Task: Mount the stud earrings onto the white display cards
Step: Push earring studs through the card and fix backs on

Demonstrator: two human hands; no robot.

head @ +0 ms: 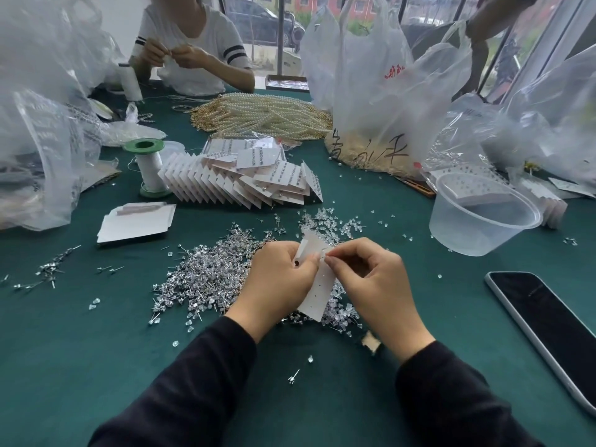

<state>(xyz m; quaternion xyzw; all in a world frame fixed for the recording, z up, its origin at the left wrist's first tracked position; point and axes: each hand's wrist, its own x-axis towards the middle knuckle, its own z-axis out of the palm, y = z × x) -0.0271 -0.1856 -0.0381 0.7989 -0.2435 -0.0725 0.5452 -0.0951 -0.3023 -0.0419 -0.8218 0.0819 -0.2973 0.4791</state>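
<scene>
My left hand (279, 279) grips a white display card (319, 295) with small punched holes, held tilted above the green table. My right hand (367, 279) pinches a silver stud earring (323, 255) against the card's upper part. Beneath both hands lies a large heap of loose silver stud earrings (206, 279). A patch of clear plastic earring backs (325, 221) spreads just beyond the card. A fanned stack of filled display cards (245, 179) lies further back.
A blank card pile (135, 222) sits at left, a green-capped thread spool (149, 166) behind it. A clear plastic tub (480, 217) and a phone (548, 330) lie at right. Pearl strands (258, 116), plastic bags and another person occupy the far side.
</scene>
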